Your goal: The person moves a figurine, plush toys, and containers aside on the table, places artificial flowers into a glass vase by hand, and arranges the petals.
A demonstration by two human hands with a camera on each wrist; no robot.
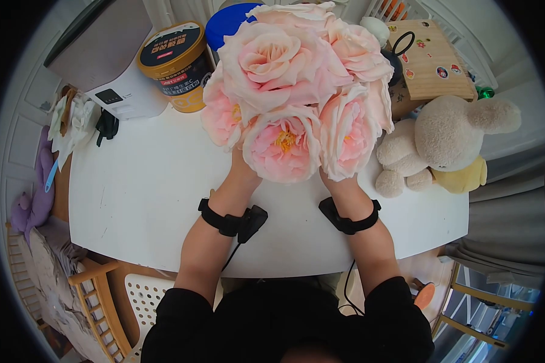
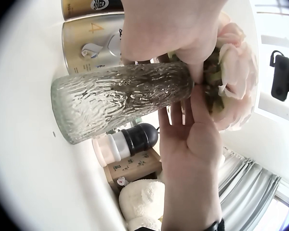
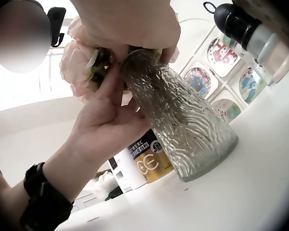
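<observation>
A bunch of large pale pink artificial-looking roses (image 1: 278,66) stands in a ribbed clear glass vase (image 2: 120,98), covering most of both hands in the head view. The vase tapers toward its mouth, and its base is at the white tabletop in the right wrist view. My left hand (image 3: 106,118) holds the vase's neck just under the blooms, its fingers passing behind the glass and its thumb at the rim. From the opposite side my right hand (image 2: 192,144) grips the same neck, thumb up by the rim. Dark stems show through the glass.
At the back left stand a gold-lidded tub (image 1: 175,66) and a white appliance (image 1: 121,85), with a blue lid (image 1: 227,24) beside them. A plush rabbit (image 1: 448,133), a wooden box (image 1: 430,60) and a black-topped container (image 2: 139,137) occupy the right side of the white table (image 1: 145,199).
</observation>
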